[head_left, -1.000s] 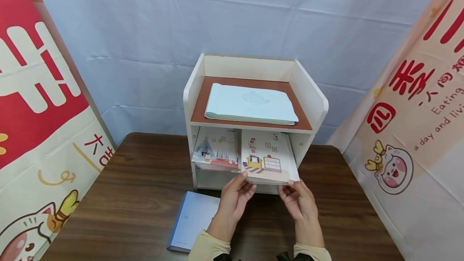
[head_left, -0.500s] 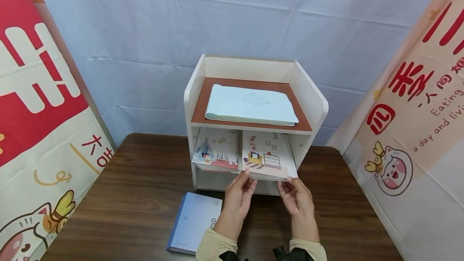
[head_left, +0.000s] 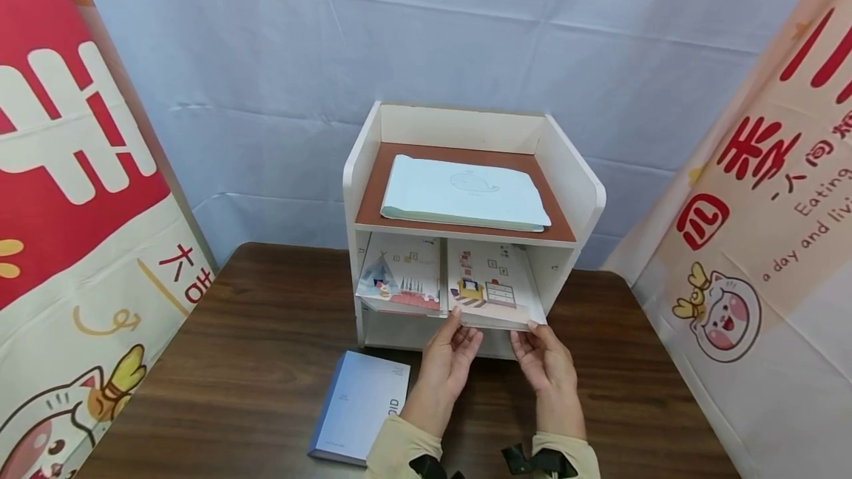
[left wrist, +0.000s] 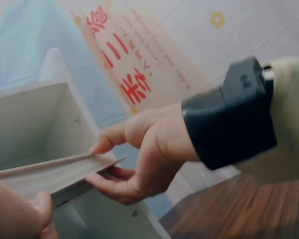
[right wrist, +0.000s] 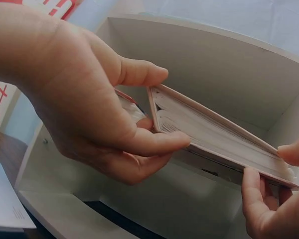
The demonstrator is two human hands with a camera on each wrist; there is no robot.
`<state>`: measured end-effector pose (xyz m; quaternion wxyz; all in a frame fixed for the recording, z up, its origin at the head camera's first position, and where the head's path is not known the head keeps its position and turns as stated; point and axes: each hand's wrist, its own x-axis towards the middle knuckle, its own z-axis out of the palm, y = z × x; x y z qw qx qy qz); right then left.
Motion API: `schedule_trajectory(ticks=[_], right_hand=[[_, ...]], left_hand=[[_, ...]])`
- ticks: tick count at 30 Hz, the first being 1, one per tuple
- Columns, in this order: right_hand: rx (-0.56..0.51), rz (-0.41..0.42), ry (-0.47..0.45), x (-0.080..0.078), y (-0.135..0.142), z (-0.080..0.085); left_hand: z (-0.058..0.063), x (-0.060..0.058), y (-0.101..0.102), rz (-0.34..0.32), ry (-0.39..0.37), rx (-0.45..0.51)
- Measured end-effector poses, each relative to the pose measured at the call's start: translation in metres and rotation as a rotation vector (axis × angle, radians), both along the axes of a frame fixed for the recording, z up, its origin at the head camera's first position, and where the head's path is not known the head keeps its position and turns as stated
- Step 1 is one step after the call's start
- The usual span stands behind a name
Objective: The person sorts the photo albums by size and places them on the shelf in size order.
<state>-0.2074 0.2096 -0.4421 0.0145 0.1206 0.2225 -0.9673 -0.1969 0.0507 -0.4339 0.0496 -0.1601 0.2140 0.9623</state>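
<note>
A hardcover album-like book (head_left: 495,287) with a pictured room on its cover lies partly inside the middle compartment of a white desktop shelf (head_left: 558,266), its front edge sticking out. My left hand (head_left: 447,367) holds its left front corner, thumb above and fingers below. My right hand (head_left: 549,372) pinches the right front corner the same way. The right wrist view shows the page block (right wrist: 214,134) between the covers, with my left hand (right wrist: 89,99) at the left end and my right hand (right wrist: 274,194) at the right. A similar book (head_left: 402,276) lies beside it on the left.
A pale sketchbook with a whale drawing (head_left: 466,191) lies on the shelf's brown top board (head_left: 452,151). The blue book (head_left: 362,405) rests on the dark wooden table (head_left: 253,361), left of my hands. Printed cloths (head_left: 785,242) hang at both sides.
The held book has slid slightly deeper into the compartment, both hands moving with it. My left hand has shifted a little to the right.
</note>
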Motion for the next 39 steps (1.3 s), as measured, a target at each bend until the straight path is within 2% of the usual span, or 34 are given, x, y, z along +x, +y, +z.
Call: schedule_trajectory(ticks=[4,10,20,29,31,35,39], right_hand=[[0.010,0.018,0.032,-0.001,0.002,-0.004],[0.053,0.005,0.048,-0.003,0.001,-0.008],[0.098,-0.016,-0.015,-0.004,-0.002,-0.007],[0.121,0.025,0.005,-0.002,0.000,-0.004],[0.165,0.038,0.024,0.003,0.001,-0.003],[0.339,0.077,0.058,0.017,-0.001,0.001],[0.480,0.105,0.052,0.027,-0.006,0.003]], left_hand=[[-0.003,0.000,0.000,-0.061,-0.024,0.002],[-0.007,-0.004,0.000,-0.112,-0.031,0.015],[-0.008,-0.009,-0.001,-0.149,-0.025,0.003],[-0.006,-0.007,-0.003,-0.169,-0.018,0.010],[-0.006,-0.002,-0.005,-0.193,-0.009,-0.003],[-0.009,0.010,-0.010,-0.228,0.013,-0.086],[-0.012,0.017,-0.015,-0.241,0.033,-0.143]])
